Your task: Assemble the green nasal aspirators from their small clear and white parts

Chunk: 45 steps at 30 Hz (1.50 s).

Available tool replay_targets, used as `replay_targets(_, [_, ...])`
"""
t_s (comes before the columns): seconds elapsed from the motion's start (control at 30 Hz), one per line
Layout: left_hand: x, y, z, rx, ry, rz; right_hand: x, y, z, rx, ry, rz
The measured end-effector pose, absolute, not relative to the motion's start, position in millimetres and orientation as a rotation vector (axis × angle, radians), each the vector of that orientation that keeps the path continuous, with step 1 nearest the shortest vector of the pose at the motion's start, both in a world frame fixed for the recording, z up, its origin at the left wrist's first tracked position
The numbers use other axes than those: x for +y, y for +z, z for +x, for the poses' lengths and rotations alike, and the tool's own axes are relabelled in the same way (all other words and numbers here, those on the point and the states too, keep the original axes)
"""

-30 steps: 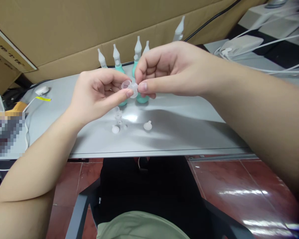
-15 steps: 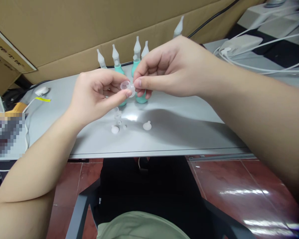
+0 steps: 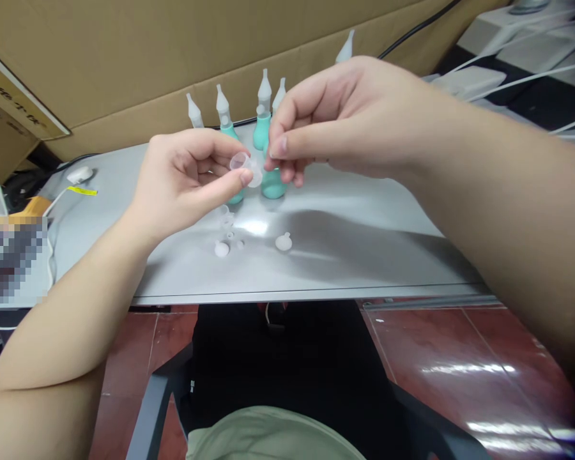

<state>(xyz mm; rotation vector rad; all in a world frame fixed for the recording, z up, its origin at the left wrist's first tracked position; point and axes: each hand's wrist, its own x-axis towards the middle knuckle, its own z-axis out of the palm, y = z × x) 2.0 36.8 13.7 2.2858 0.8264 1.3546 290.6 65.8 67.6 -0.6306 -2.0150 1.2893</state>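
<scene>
My left hand pinches a small clear plastic piece with round cup-like ends between thumb and fingers. Just to its right, my right hand has thumb and fingertips pressed together, a little apart from the piece; anything in that pinch is too small or hidden to make out. Behind both hands stand several nasal aspirators with teal bulbs and frosted pointed nozzles, partly covered by my hands. Below my hands lie another clear plastic piece, a white tabbed disc and a second white disc.
A tiny ring lies on the grey table near the discs. Cardboard walls the back. White cables and boxes occupy the right; a white plug-like item and yellow-tagged cable lie left.
My right hand has drawn slightly away to the right from the clear plastic piece, opening a gap. My left hand still holds the piece in nearly the same place.
</scene>
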Motion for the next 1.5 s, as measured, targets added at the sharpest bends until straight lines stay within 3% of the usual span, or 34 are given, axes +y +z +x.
replay_targets(0.2, [39,11,4,0.847,1.048,2.415,76,81,313,-2.624,1.249,-0.655])
replay_targets(0.43, [62,-3,7,0.815,0.876,2.599,85,57,306,-2.765,0.956,-0.708])
replay_targets(0.73, [-3,41,22,0.902,0.755,2.706,77,55,300,-2.980,0.425,-1.069])
replay_targets(1.13, [1,39,27,1.011,0.629,2.643,87,44,309,-2.906,0.620,-0.862])
replay_targets(1.3, [3,39,29,1.114,0.527,2.710,78,62,307,-2.831,0.544,-0.924])
replay_targets(1.5, [1,38,36,1.219,0.481,2.763,57,84,308,-2.798,0.794,-0.763])
